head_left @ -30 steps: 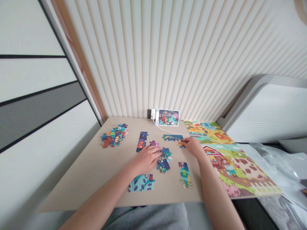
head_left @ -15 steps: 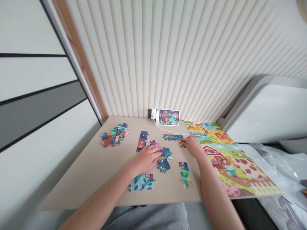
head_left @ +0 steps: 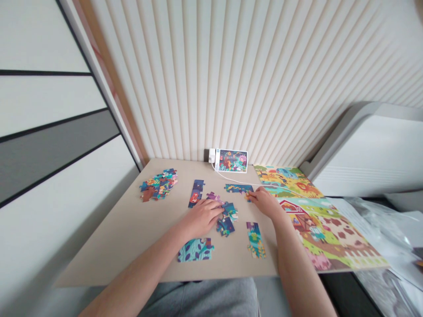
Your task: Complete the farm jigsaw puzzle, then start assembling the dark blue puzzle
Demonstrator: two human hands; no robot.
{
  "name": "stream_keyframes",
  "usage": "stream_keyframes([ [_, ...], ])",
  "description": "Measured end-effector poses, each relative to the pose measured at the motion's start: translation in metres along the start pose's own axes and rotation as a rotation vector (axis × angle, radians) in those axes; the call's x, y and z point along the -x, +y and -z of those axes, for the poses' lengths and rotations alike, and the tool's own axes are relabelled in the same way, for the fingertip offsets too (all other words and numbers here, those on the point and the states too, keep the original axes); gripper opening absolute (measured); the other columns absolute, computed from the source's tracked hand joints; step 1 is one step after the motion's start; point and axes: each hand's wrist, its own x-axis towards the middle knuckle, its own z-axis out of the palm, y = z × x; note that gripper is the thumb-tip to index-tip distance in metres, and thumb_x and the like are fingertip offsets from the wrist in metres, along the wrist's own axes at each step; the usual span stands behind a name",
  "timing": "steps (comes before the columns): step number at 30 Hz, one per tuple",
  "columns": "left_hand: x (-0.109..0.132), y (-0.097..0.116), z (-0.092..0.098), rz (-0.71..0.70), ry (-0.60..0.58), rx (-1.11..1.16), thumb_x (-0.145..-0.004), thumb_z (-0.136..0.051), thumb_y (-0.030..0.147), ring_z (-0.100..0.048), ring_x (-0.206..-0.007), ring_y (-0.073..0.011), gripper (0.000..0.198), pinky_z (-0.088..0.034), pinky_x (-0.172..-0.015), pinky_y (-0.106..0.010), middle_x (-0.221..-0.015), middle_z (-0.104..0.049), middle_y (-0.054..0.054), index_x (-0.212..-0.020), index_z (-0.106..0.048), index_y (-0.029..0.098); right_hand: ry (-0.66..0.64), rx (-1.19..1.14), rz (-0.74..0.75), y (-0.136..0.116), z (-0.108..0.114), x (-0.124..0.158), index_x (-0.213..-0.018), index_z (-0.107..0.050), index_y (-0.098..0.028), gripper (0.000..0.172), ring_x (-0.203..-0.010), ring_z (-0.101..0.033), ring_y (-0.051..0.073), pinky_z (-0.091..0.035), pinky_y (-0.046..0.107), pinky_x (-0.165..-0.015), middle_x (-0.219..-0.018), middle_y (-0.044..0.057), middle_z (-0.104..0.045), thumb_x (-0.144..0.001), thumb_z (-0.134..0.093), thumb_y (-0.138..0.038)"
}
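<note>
My left hand (head_left: pixel 204 215) lies palm down with fingers stretched out, on and beside a group of loose puzzle pieces (head_left: pixel 226 225) in the middle of the table. A purple-pink piece (head_left: pixel 214 197) shows just beyond its fingers. Farther right, my right hand (head_left: pixel 264 201) pinches a small puzzle piece with orange on it (head_left: pixel 249 196). That piece sits at the lower right end of a joined dark blue strip (head_left: pixel 236 188); whether they interlock I cannot tell. The fingertips hide part of it. Another joined strip, with a red figure (head_left: pixel 196 193), lies beyond my left hand.
A pile of mixed pieces (head_left: pixel 159 185) lies at the far left. Joined teal pieces (head_left: pixel 194 250) and a green-yellow strip (head_left: pixel 255 240) lie nearer me. A picture card (head_left: pixel 231 160) leans at the back by a white charger (head_left: pixel 212 156). A farm puzzle (head_left: pixel 330 233) covers the right side.
My right fingertips have shifted slightly over the orange piece and cover more of its right side. My left hand stays where it was.
</note>
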Motion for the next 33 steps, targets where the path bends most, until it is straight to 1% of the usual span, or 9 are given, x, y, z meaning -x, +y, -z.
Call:
stream_keyframes([
  [4, 0.0, 0.0, 0.001, 0.0, -0.007, -0.006, -0.102, -0.049, 0.022, -0.057, -0.123, -0.0238, 0.032, -0.043, -0.108, -0.043, -0.134, -0.064, -0.006, -0.128, -0.065, 0.025, 0.118, -0.074, -0.065, 0.018, -0.003, -0.005, -0.128, -0.069, -0.024, 0.034, -0.102, -0.066, 0.022, -0.044, 0.028, -0.091, -0.114, 0.01, -0.068, -0.099, -0.05, -0.029],
  [8, 0.0, 0.0, 0.001, -0.004, -0.011, -0.002, -0.101, -0.049, 0.022, -0.057, -0.124, -0.0236, 0.033, -0.043, -0.108, -0.043, -0.134, -0.064, -0.006, -0.129, -0.065, 0.026, 0.253, -0.107, -0.171, 0.032, -0.003, -0.01, -0.117, -0.073, -0.021, 0.035, -0.11, -0.064, 0.024, -0.043, 0.031, -0.096, -0.115, 0.011, -0.072, -0.098, -0.044, -0.02],
  [13, -0.001, -0.001, -0.001, 0.009, -0.011, 0.002, -0.101, -0.049, 0.022, -0.057, -0.123, -0.0237, 0.034, -0.043, -0.108, -0.044, -0.132, -0.065, -0.007, -0.13, -0.065, 0.027, 0.16, -0.145, -0.027, 0.025, -0.007, -0.01, -0.129, -0.069, -0.021, 0.038, -0.098, -0.066, 0.022, -0.046, 0.03, -0.091, -0.112, 0.011, -0.07, -0.097, -0.054, -0.034],
  [16, -0.001, -0.001, 0.0, 0.012, -0.022, 0.0, -0.102, -0.048, 0.023, -0.056, -0.125, -0.0239, 0.034, -0.043, -0.108, -0.044, -0.134, -0.064, -0.006, -0.131, -0.065, 0.027, 0.089, -0.153, 0.037, 0.021, -0.009, -0.009, -0.134, -0.066, -0.023, 0.046, -0.1, -0.065, 0.022, -0.046, 0.03, -0.093, -0.114, 0.01, -0.068, -0.092, -0.062, -0.04],
  [19, -0.001, -0.001, 0.001, 0.007, -0.021, -0.003, -0.102, -0.048, 0.023, -0.057, -0.124, -0.0237, 0.034, -0.043, -0.108, -0.044, -0.133, -0.064, -0.006, -0.131, -0.065, 0.027, 0.072, -0.163, 0.004, 0.021, -0.01, -0.009, -0.13, -0.069, -0.023, 0.045, -0.101, -0.065, 0.022, -0.046, 0.029, -0.093, -0.116, 0.01, -0.068, -0.089, -0.066, -0.041],
  [24, 0.0, -0.001, 0.0, -0.001, -0.001, -0.006, -0.101, -0.049, 0.022, -0.058, -0.122, -0.023, 0.033, -0.043, -0.108, -0.043, -0.13, -0.065, -0.006, -0.129, -0.066, 0.027, 0.073, -0.168, -0.096, 0.021, -0.012, -0.01, -0.115, -0.073, -0.019, 0.045, -0.096, -0.066, 0.024, -0.046, 0.03, -0.084, -0.111, 0.011, -0.071, -0.08, -0.075, -0.046],
  [29, 0.0, -0.001, -0.001, 0.001, -0.001, -0.006, -0.101, -0.049, 0.022, -0.057, -0.122, -0.0235, 0.033, -0.043, -0.108, -0.043, -0.131, -0.065, -0.006, -0.129, -0.065, 0.027, 0.048, -0.169, -0.127, 0.017, -0.014, -0.01, -0.097, -0.072, -0.019, 0.033, -0.087, -0.066, 0.022, -0.044, 0.027, -0.072, -0.097, 0.008, -0.072, -0.081, -0.073, -0.047],
  [31, -0.001, -0.001, 0.0, 0.002, -0.012, -0.007, -0.101, -0.049, 0.022, -0.057, -0.122, -0.024, 0.033, -0.043, -0.108, -0.044, -0.131, -0.065, -0.006, -0.13, -0.065, 0.026, 0.044, -0.157, -0.125, 0.017, -0.015, -0.01, -0.098, -0.071, -0.019, 0.034, -0.087, -0.066, 0.022, -0.043, 0.028, -0.072, -0.097, 0.008, -0.072, -0.082, -0.072, -0.048],
  [33, -0.001, 0.0, 0.001, 0.004, -0.021, -0.007, -0.102, -0.049, 0.022, -0.057, -0.122, -0.0242, 0.033, -0.043, -0.108, -0.044, -0.132, -0.064, -0.006, -0.13, -0.065, 0.026, 0.053, -0.132, -0.12, 0.018, -0.016, -0.01, -0.107, -0.07, -0.017, 0.042, -0.091, -0.066, 0.023, -0.044, 0.029, -0.077, -0.103, 0.01, -0.071, -0.079, -0.076, -0.049],
])
